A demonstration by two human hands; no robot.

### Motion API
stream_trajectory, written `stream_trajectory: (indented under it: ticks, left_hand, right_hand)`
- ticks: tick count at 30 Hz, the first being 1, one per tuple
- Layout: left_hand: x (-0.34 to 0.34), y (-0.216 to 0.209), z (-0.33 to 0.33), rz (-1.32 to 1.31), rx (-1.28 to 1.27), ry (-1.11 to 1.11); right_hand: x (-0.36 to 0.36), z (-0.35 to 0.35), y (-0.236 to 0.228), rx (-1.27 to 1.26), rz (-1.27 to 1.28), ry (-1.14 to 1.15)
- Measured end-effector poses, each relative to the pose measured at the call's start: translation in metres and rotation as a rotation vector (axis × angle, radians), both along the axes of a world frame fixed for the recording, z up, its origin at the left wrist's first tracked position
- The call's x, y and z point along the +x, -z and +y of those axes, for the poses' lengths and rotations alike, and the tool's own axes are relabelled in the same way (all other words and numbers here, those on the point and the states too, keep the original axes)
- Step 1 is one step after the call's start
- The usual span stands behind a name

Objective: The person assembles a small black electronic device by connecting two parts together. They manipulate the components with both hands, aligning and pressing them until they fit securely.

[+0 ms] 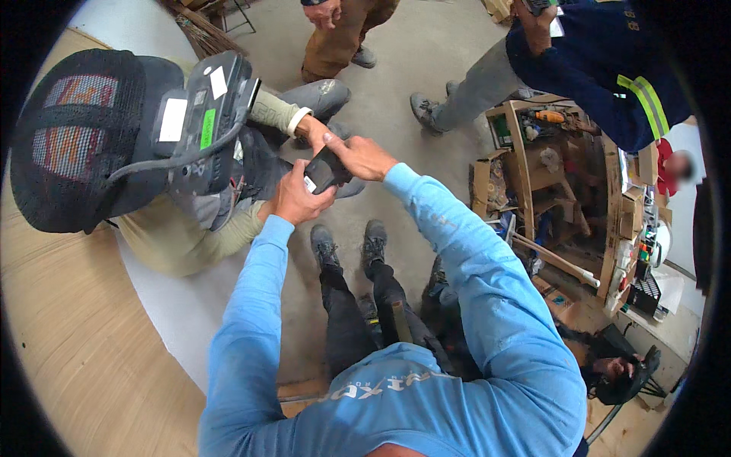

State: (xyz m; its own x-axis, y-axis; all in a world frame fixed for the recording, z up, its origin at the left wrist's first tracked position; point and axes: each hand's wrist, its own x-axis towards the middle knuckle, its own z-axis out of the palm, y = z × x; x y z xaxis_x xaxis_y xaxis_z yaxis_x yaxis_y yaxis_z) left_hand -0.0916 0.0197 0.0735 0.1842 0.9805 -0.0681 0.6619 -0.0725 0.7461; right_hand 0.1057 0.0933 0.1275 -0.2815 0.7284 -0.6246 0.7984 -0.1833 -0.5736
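Observation:
Between both hands I hold a small black box-shaped device (326, 170) with a pale label on its near left corner. My left hand (299, 196) is closed round its lower left side. My right hand (364, 158) grips its upper right side, thumb along the top edge. The device's underside is hidden. A co-worker's hand (311, 132) reaches in just beyond it, close to my right thumb; whether it touches the device I cannot tell. That co-worker wears a black mesh cap (80, 145) and a dark head-mounted unit (209, 114) with a cable.
At the left lies a wooden board (84, 327) beside a white sheet (164, 305). Two more people stand on the concrete floor (415, 46) ahead. A cluttered wooden shelf (525, 164) with cartons and tools fills the right side. Another person in a black cap (628, 385) is at lower right.

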Motion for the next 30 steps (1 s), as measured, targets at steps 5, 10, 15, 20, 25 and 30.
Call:
stream_trajectory:
  ticks: [5,10,15,20,25,30]
  left_hand:
    - [0.000,0.013,-0.025,-0.091,0.152,-0.083]
    - [-0.003,0.039,-0.031,-0.115,0.515,0.007]
    - [-0.009,0.051,-0.040,-0.149,0.630,0.096]
    - [-0.010,0.051,-0.044,-0.230,0.580,0.063]
    - [-0.007,0.050,-0.040,-0.105,0.559,0.019]
    - [-0.002,0.042,-0.036,-0.058,0.523,0.022]
  right_hand:
    - [0.039,-0.018,-0.001,0.076,0.294,0.302]
    - [0.055,-0.050,0.008,0.173,0.553,0.218]
    - [0.040,-0.050,-0.004,0.197,0.654,0.212]
    - [0.030,-0.030,0.001,0.144,0.812,-0.031]
    - [0.016,-0.020,0.006,0.034,0.794,-0.009]
    - [0.002,-0.011,0.015,-0.105,0.819,0.281]
